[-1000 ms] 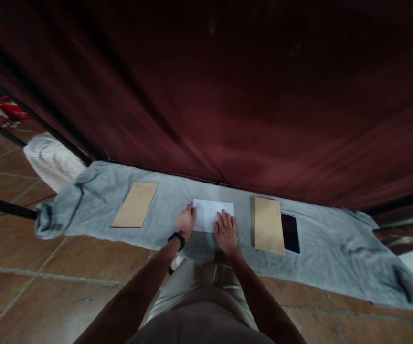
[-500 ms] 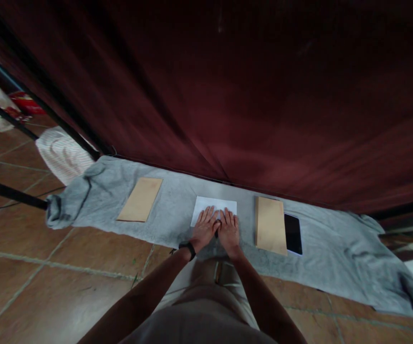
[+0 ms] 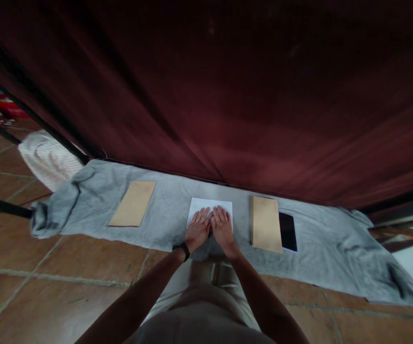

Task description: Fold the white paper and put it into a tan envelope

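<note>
Head view: both hands (image 3: 210, 228) flat on white paper (image 3: 209, 206).

Both flat hands, the left hand (image 3: 198, 230) and the right hand (image 3: 222, 227), cover the near half of the white folded paper sheet (image 3: 209, 206), hiding its lower edge. The black glossy phone (image 3: 287, 231) lies partly tucked under the tan rectangular envelope (image 3: 265, 223). The grey rumpled cloth (image 3: 338, 253) runs off the right edge.
</note>
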{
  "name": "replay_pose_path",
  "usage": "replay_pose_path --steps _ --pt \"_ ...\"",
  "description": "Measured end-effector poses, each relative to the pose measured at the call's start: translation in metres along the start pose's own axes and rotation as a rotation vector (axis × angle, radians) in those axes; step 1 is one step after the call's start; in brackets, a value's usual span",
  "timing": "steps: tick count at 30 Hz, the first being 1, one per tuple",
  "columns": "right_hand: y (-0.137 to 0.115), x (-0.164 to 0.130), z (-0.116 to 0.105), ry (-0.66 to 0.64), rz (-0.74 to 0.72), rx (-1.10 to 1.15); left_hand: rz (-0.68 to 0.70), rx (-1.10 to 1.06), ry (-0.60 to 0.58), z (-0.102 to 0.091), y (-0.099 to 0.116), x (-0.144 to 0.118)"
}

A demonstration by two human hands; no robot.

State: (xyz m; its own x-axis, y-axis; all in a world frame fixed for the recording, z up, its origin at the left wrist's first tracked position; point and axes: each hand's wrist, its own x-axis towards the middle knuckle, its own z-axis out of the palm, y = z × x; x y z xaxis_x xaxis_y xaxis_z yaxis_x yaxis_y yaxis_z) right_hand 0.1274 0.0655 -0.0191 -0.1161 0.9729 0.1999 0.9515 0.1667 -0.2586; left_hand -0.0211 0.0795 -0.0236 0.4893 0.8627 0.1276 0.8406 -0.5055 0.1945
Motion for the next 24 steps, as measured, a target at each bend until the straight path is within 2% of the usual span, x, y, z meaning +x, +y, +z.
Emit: replay_pose_path --steps 3,6,12,20,24 --pt "-0.002 0.006 0.001 -0.031 -0.064 0.006 0.0 0.007 -0.013 0.001 -0.001 0.001" --pt "-0.001 0.008 0.003 -0.02 -0.061 -0.014 0.003 0.0 -0.006 0.0 0.0 0.001" --pt "0.014 0.005 0.006 0.057 0.083 -0.067 -0.014 -0.024 0.001 -0.006 -0.003 0.0" --pt "0.034 -0.002 0.004 0.129 0.176 -0.09 -0.173 0.035 0.056 -0.012 -0.034 -0.002" --pt "0.034 -0.003 0.005 0.142 0.193 -0.098 -0.194 0.059 0.073 -0.011 -0.023 0.005"
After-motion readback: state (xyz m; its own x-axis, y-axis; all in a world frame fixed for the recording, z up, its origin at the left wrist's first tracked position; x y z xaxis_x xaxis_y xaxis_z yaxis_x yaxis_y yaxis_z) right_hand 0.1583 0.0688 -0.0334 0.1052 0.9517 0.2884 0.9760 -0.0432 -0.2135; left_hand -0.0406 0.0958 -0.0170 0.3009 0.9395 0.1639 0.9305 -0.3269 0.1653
